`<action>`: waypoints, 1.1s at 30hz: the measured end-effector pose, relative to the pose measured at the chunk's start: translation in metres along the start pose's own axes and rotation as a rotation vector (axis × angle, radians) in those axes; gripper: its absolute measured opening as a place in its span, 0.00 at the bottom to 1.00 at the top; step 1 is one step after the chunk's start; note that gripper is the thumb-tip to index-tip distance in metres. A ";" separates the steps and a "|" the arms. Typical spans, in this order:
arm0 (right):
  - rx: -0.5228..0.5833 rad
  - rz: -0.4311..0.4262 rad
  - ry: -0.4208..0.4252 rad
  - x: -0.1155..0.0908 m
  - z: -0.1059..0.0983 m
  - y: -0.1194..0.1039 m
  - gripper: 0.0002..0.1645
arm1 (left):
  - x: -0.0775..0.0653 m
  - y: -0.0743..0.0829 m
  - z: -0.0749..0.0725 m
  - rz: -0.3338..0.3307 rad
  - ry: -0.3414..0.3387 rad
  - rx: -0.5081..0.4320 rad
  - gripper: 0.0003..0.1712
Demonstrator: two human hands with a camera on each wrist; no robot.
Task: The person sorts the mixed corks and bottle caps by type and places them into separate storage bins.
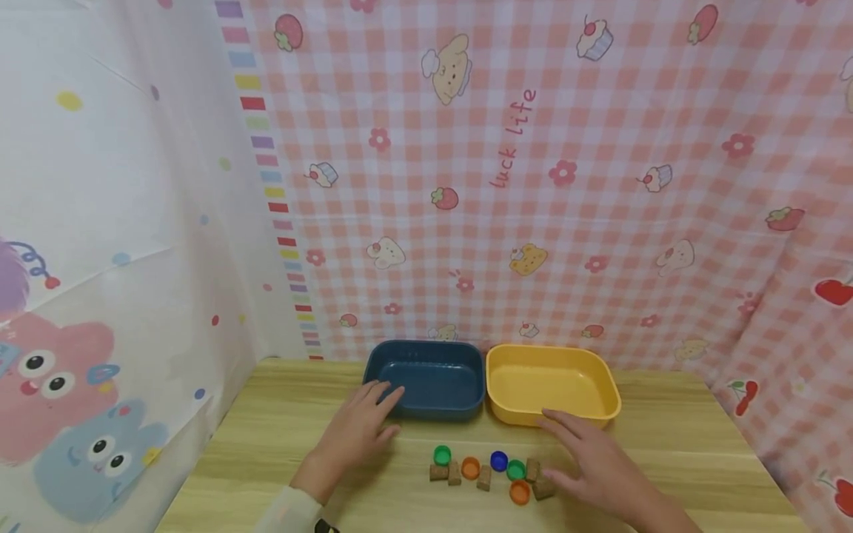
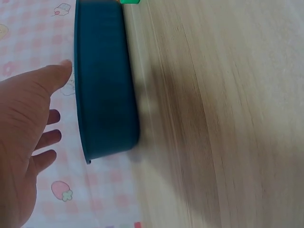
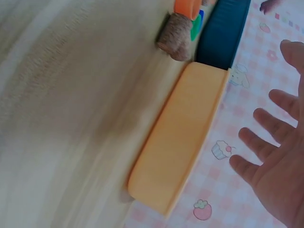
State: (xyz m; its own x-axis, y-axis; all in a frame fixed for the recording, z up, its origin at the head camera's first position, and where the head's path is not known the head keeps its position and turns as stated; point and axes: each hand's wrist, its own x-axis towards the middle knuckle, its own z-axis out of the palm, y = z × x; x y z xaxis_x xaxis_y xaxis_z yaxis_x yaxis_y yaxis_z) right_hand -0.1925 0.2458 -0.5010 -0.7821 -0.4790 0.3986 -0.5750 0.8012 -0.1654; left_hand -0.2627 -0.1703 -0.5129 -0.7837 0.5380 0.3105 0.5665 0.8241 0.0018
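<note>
My left hand (image 1: 358,429) hovers with spread fingers by the near left corner of a dark blue tray (image 1: 426,406). Over by the near rim of a yellow tray (image 1: 553,414), my right hand (image 1: 589,463) has its fingers apart and holds nothing. Between the hands lie several cork stoppers, one of them a cork (image 1: 438,472) on its side. Among them are several bottle caps: a green cap (image 1: 443,455), an orange cap (image 1: 470,468), a blue cap (image 1: 499,461), another green cap (image 1: 516,470) and another orange cap (image 1: 520,492). A cork (image 1: 543,488) lies closest to my right hand.
Both trays stand side by side at the back of the wooden table (image 1: 253,437). Behind them hangs a pink checked cloth (image 1: 413,163), and a white cloth with cartoon figures (image 1: 166,185) hangs on the left.
</note>
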 end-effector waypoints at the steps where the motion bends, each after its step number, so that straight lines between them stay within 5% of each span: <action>1: 0.014 0.003 -0.013 0.000 0.001 -0.001 0.43 | 0.001 0.000 0.000 0.005 -0.001 0.009 0.38; 7: 0.084 0.022 -0.092 -0.004 0.010 -0.003 0.41 | 0.003 -0.002 0.001 0.030 0.022 0.013 0.32; 22: 0.076 -0.030 -0.119 -0.014 0.028 0.004 0.42 | 0.015 -0.004 0.015 0.119 0.132 0.055 0.25; 33: 0.138 0.002 -0.261 -0.013 0.038 0.012 0.40 | 0.018 -0.006 0.019 0.165 0.216 0.147 0.07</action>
State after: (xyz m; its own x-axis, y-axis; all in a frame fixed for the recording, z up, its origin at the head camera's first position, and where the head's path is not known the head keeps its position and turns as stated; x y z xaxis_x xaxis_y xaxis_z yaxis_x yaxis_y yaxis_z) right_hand -0.1982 0.2480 -0.5419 -0.8083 -0.5679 0.1553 -0.5866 0.7545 -0.2944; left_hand -0.2847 -0.1622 -0.5254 -0.6027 0.6295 0.4905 0.6263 0.7540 -0.1981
